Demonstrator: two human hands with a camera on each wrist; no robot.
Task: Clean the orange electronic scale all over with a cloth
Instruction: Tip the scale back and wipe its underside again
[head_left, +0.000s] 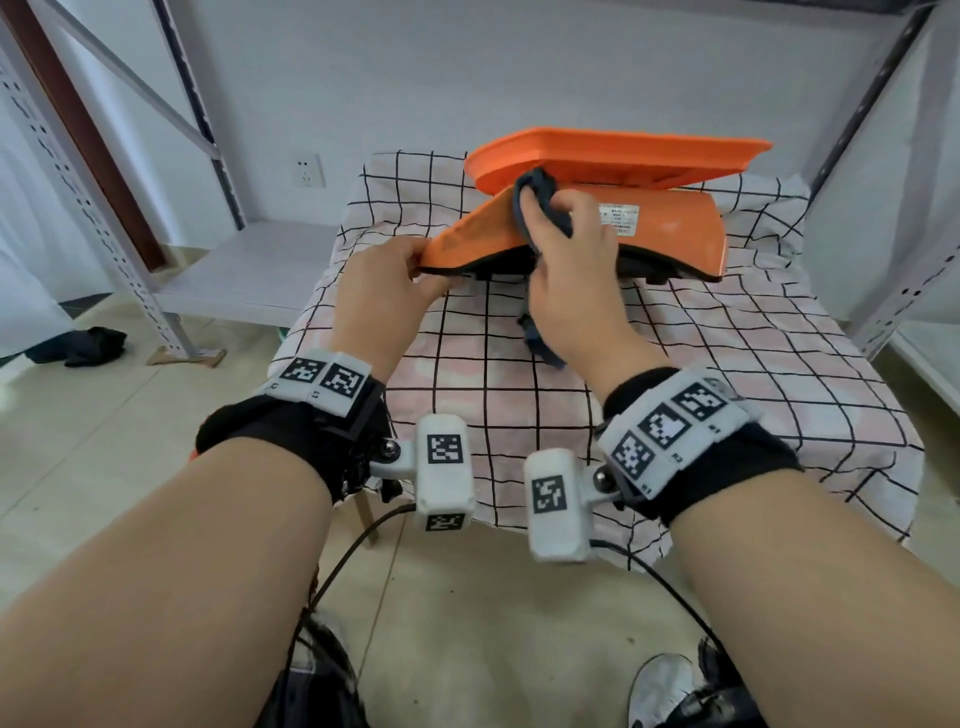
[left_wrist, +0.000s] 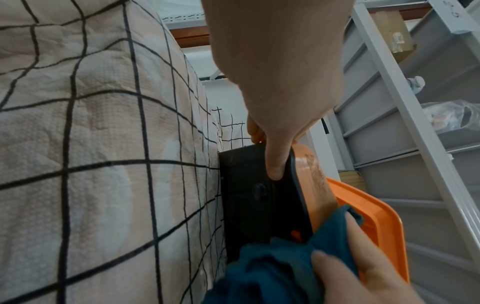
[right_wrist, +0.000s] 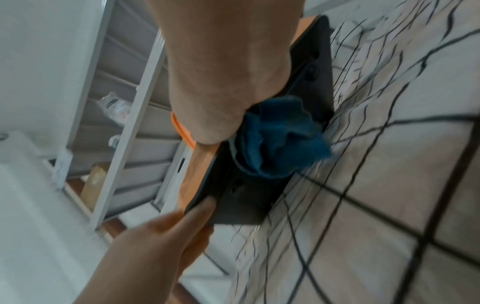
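The orange electronic scale (head_left: 665, 228) is tipped up on the checked tablecloth (head_left: 727, 374), its black underside (left_wrist: 249, 197) facing me and its orange weighing tray (head_left: 613, 156) behind. My left hand (head_left: 395, 280) grips the scale's near left corner, thumb on the black base (right_wrist: 249, 205). My right hand (head_left: 566, 244) holds a bunched dark blue cloth (head_left: 535, 192) against the orange casing near the tray. A tail of the cloth (right_wrist: 280, 139) hangs below my palm over the underside.
Grey metal shelving (head_left: 197, 130) stands to the left and right (head_left: 904, 291) of the small table. A dark rag (head_left: 93, 345) lies on the tiled floor at left. A wall socket (head_left: 307, 169) is behind the table.
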